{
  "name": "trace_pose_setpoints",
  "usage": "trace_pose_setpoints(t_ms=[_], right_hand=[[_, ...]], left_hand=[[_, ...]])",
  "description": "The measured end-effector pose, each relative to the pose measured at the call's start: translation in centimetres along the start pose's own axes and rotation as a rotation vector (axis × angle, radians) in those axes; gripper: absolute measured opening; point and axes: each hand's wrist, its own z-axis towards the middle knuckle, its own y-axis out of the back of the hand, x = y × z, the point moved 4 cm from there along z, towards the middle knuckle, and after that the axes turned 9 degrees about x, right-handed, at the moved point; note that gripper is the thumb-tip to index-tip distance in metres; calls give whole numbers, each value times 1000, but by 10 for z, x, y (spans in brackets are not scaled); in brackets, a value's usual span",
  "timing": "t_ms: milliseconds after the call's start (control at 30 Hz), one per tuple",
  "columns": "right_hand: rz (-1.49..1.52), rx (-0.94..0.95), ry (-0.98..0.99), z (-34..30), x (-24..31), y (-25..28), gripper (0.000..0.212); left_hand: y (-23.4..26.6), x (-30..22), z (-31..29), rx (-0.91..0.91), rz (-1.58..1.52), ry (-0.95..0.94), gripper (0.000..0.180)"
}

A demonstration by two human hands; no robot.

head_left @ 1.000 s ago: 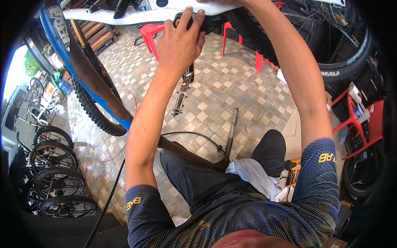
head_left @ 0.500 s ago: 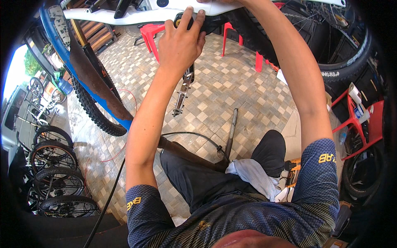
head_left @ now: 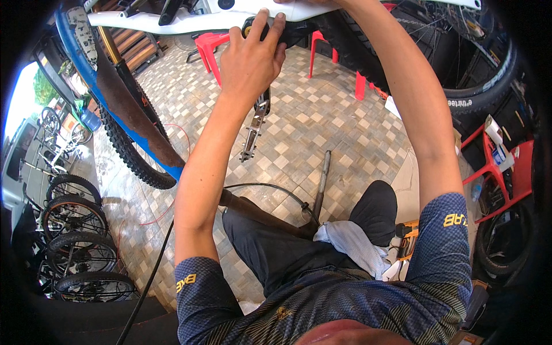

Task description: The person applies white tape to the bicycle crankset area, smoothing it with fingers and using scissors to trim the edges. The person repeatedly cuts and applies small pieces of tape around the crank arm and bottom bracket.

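Wheels [head_left: 83, 253], four dark ones in a near row, stand at far left, then one blue-and-brown tube [head_left: 118, 103]. One white bicycle frame [head_left: 190, 24] crosses the top, running under the left hand [head_left: 251, 63]. That hand's fingers are spread, two long fingertips lying over the frame's lower edge, beside one black round part [head_left: 247, 29] with a yellow ring. One metal pedal [head_left: 251, 141] hangs below the hand. The right hand [head_left: 328, 2], cut off by the upper edge, is at the frame; I cannot tell its fingers' state. One red chair [head_left: 520, 172] stands far right.
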Motion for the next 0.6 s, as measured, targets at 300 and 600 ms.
trace_pose_setpoints(t_ms=[300,600], right_hand=[[253,-163,219,-44,-8,31,30],[787,-403,-151,-361,-132,-11,27]], left_hand=[[0,-8,9,-36,-9,-40,55],[-31,36,5,103,28,-190,48]])
